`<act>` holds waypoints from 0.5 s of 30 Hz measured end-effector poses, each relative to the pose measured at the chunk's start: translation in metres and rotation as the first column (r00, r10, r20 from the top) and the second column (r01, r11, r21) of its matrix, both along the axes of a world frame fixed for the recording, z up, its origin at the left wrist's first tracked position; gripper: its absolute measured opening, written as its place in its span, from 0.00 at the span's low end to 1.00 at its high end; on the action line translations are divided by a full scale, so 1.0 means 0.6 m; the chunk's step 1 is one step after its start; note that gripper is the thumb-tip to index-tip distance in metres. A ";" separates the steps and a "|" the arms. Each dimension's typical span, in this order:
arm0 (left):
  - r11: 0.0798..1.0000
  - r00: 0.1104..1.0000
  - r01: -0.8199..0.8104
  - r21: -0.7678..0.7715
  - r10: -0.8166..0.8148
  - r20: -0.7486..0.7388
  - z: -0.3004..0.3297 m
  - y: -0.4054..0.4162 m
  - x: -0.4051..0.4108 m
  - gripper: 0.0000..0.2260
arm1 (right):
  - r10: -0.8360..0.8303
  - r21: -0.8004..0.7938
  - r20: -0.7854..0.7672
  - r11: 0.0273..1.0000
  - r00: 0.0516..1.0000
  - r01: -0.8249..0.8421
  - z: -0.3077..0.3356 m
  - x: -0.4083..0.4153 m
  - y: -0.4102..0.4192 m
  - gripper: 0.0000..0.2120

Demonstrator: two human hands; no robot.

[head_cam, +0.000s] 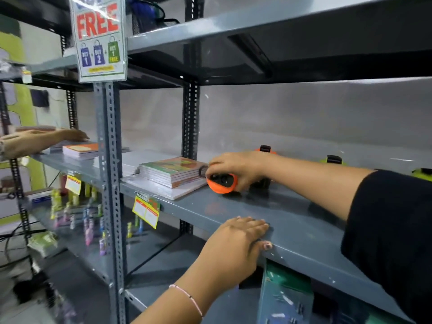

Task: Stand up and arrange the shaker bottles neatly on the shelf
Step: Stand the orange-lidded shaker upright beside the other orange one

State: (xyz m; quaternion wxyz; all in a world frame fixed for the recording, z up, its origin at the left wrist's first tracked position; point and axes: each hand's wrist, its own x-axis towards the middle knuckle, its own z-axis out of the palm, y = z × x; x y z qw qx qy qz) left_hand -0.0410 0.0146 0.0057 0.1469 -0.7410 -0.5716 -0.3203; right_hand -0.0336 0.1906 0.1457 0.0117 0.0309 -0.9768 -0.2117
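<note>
On the grey metal shelf (292, 220), an orange bottle (222, 183) lying on its side, just beside a stack of books (173, 171). Right hand (238, 169) wrapped over that bottle from above, fingers closed on it, black sleeve (392, 230) up the arm. Left hand (236, 244) flat on the front edge of the same shelf, fingers spread out, thumb hooked under the lip, holding nothing. Thin pink band (187, 298) on that wrist.

Farther back near the wall, another orange bottle (265, 149) with a black cap, mostly hidden behind the right hand. To the right, a green bottle top (333, 159) with a black cap, and one more green bit (422, 174) at the edge, maybe another bottle, hard to tell.

Up on the post, a sign (98, 38) with FREE in big red letters. Yellow price tag (146, 211) hanging off the shelf edge. Far left, somebody else's hand (35, 141) over more books. Down below, small colourful things (86, 220), all blurry.
</note>
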 end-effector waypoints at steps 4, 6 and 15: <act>1.000 1.000 -0.006 -0.010 0.006 0.013 0.001 -0.003 0.001 0.19 | -0.155 -0.377 -0.382 0.926 0.911 -0.001 0.045 0.029 -0.011 0.35; 1.000 1.000 -0.002 -0.017 0.002 0.013 0.003 -0.003 0.001 0.20 | -0.324 -0.494 -0.504 0.869 0.801 0.040 0.079 0.054 -0.020 0.34; 0.999 0.999 0.015 -0.042 -0.013 0.034 0.008 -0.008 0.004 0.20 | -0.805 -0.819 -0.247 0.471 0.540 0.327 0.068 0.151 -0.022 0.25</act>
